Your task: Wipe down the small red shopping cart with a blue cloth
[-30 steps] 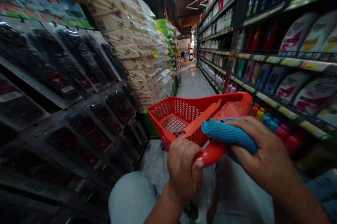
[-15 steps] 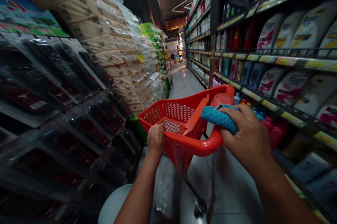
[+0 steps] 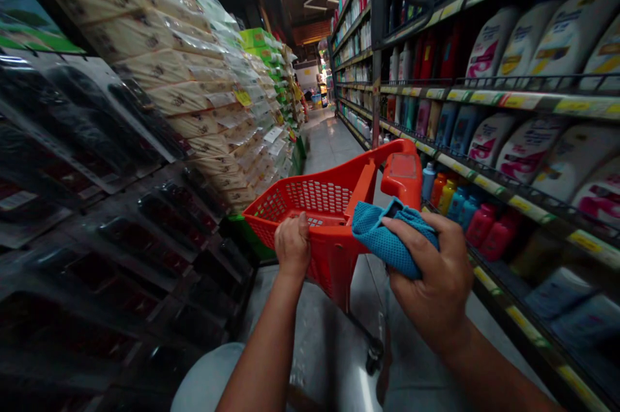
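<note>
A red plastic shopping cart [image 3: 334,257] with a slotted basket stands in the aisle before me, its inside bare where I can see it. My left hand [image 3: 293,245] is closed over the near rim of the basket. In my right hand [image 3: 433,276] is a bunched blue cloth [image 3: 387,237] with a fine mesh texture, gripped between thumb and fingers. The cloth covers part of the cart's curved handle, whose far right end [image 3: 403,173] shows behind it. Whether cloth and handle touch, I cannot tell.
Shelves on the right carry shampoo bottles [image 3: 557,37] and small coloured bottles [image 3: 448,195]. Stacked wrapped packs [image 3: 194,82] line the left, beside hanging dark packaged goods [image 3: 87,115]. A pale rounded object [image 3: 208,380] is at the bottom. The tiled floor [image 3: 327,141] runs down the aisle.
My right hand with the blue cloth has moved left and slightly down along the handle, and the cloth now shows more folds. My left hand stays on the rim; the view has shifted slightly.
</note>
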`<action>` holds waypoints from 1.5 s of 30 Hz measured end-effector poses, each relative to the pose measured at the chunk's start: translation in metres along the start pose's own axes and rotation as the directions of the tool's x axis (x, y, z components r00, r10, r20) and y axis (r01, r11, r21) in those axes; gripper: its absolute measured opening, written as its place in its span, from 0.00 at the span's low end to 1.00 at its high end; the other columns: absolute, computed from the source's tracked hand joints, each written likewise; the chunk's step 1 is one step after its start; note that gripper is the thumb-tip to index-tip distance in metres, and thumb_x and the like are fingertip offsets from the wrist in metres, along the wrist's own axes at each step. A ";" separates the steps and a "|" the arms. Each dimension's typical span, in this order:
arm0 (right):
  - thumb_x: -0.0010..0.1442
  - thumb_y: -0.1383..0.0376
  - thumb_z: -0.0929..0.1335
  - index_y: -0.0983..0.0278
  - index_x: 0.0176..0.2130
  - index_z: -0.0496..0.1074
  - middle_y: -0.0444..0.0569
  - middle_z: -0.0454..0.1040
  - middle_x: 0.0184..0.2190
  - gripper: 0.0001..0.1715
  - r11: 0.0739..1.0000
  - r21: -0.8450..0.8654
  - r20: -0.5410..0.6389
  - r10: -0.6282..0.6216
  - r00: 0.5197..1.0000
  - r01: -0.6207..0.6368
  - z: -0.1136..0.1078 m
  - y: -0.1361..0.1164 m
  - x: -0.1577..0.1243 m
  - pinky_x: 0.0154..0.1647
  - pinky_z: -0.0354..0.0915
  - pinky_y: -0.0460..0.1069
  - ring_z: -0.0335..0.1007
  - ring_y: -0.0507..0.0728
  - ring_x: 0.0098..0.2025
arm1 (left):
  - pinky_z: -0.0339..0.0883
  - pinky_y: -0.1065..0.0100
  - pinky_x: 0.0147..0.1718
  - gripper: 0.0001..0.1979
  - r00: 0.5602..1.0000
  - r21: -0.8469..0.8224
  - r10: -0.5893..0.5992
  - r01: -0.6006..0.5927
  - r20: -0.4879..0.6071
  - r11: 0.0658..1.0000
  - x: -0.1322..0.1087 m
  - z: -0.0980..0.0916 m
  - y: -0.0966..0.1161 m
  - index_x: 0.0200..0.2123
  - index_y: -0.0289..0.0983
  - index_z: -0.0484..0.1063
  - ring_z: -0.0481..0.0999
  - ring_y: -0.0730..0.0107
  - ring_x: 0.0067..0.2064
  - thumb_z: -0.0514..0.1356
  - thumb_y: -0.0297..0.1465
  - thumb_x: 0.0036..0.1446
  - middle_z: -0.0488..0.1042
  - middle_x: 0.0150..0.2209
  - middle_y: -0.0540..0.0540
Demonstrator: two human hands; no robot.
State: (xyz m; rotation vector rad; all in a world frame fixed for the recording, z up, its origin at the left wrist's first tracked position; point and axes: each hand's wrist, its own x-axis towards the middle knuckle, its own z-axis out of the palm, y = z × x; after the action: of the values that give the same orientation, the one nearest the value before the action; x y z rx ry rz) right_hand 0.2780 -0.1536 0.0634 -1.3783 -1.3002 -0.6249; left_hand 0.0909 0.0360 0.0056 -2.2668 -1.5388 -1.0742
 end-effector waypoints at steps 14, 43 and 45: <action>0.55 0.75 0.67 0.55 0.51 0.77 0.51 0.65 0.51 0.27 0.997 0.028 -0.016 0.077 0.997 -0.077 0.091 0.059 -0.033 0.53 0.72 0.57 0.70 0.61 0.52 | 0.61 0.62 0.44 0.23 0.969 0.019 0.154 -0.161 0.192 0.987 0.014 0.004 0.044 0.37 0.39 0.71 0.73 0.62 0.42 0.40 0.39 0.73 0.77 0.36 0.44; 0.59 0.64 0.65 0.63 0.57 0.63 0.61 0.67 0.56 0.26 0.700 0.330 0.134 0.629 0.766 -0.633 0.187 0.087 -0.078 0.63 0.62 0.59 0.66 0.63 0.60 | 0.71 0.60 0.56 0.24 0.808 -0.110 0.260 -0.239 0.528 0.965 0.007 -0.031 0.016 0.67 0.41 0.61 0.76 0.61 0.60 0.47 0.36 0.71 0.73 0.62 0.42; 0.58 0.63 0.65 0.66 0.55 0.63 0.62 0.70 0.53 0.26 0.539 0.257 0.218 0.776 0.592 -0.802 0.196 0.096 -0.109 0.60 0.65 0.59 0.68 0.65 0.57 | 0.73 0.59 0.54 0.24 0.797 -0.048 0.182 -0.189 0.577 0.981 -0.003 -0.042 0.003 0.67 0.42 0.61 0.78 0.59 0.58 0.47 0.35 0.70 0.76 0.60 0.41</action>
State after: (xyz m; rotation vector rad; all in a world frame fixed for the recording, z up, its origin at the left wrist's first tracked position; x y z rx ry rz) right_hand 0.2812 0.0059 -0.1203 -1.5215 -0.6391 0.2875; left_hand 0.0743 0.0105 0.0343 -2.8298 -1.4366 -0.3151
